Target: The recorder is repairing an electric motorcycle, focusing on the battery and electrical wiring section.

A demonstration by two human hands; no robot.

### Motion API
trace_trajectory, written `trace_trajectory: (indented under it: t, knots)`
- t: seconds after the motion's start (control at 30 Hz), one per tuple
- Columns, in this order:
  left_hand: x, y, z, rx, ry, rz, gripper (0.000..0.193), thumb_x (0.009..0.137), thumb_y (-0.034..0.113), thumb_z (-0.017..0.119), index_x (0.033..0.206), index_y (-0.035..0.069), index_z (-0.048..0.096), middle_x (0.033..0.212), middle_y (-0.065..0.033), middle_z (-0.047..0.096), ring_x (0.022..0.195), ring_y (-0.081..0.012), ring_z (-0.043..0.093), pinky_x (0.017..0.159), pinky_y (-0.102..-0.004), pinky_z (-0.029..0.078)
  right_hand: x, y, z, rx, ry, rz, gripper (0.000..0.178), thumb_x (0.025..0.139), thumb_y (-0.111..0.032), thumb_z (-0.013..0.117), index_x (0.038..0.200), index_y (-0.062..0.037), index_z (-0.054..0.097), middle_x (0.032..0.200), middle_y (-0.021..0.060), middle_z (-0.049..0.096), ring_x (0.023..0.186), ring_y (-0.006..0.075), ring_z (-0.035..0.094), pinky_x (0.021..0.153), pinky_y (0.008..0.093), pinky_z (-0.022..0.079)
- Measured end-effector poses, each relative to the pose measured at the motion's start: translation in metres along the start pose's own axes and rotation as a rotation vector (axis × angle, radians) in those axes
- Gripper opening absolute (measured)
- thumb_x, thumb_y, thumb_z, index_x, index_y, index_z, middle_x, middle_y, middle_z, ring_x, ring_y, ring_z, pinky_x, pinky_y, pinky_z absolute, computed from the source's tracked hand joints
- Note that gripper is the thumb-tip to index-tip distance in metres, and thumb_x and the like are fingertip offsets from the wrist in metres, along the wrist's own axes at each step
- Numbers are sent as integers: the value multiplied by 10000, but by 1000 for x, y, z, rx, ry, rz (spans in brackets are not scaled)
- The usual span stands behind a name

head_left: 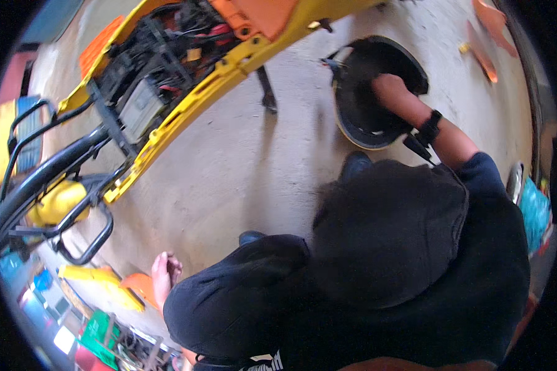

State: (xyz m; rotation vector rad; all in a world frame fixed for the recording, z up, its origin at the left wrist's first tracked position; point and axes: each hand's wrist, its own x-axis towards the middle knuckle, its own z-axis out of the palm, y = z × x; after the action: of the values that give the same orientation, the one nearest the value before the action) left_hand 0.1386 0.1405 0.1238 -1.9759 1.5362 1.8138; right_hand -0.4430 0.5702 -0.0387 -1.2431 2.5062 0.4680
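Observation:
My right hand (388, 88) reaches down into an upturned black helmet-like shell (356, 127) on the floor, a strap hanging at its rim. A dark watch circles that wrist. The fingers are hidden inside the shell, so whether they hold anything does not show. Beside my left knee, my left hand (166, 272) hangs with loosely curled fingers and nothing visible in it. Ahead to the left stands a motor scooter with yellow side panels (195, 102), its seat area uncovered over dark wiring (173, 52).
A stand leg (267, 99) juts from the scooter toward the concrete floor (216, 185). The black rear rack (96, 238) sticks out at left. Yellow panels (102, 284) and a green container (99, 337) lie lower left. Orange pieces (483, 59) lie far right; a teal bag (534, 213) sits near right.

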Motion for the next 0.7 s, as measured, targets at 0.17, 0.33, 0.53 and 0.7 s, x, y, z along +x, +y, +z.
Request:
trace_trajectory:
  t: [0.17,0.33,0.53,0.7]
  knots:
    - [32,3,28,32,-38,-46,250,965,299,583,947,53,627,753,-21,601,675,-121,567,602,-254,458,-14,-8,-12,162,-13,-18,163,814,-111,557,903,-48,678,897,190,675,848,358,661,739,460,532]
    - [69,66,77,-138,-260,200,242,977,266,556,952,44,648,813,-32,644,719,-128,605,644,-268,486,-5,56,73,1,21,-70,154,813,-159,588,827,-21,656,788,187,675,796,348,672,743,469,536]
    - [80,101,125,-444,-430,276,330,971,249,577,1233,52,544,1086,-64,662,920,-182,661,713,-295,500,-17,49,12,54,127,-200,177,776,-98,608,906,18,640,763,200,677,726,344,683,659,430,549]
    - [95,102,142,-744,-551,455,402,954,289,626,1272,61,534,1265,-72,588,1167,-244,570,886,-394,456,-52,5,-166,98,-105,-377,198,761,-71,620,932,28,627,748,187,684,688,320,693,598,397,551]
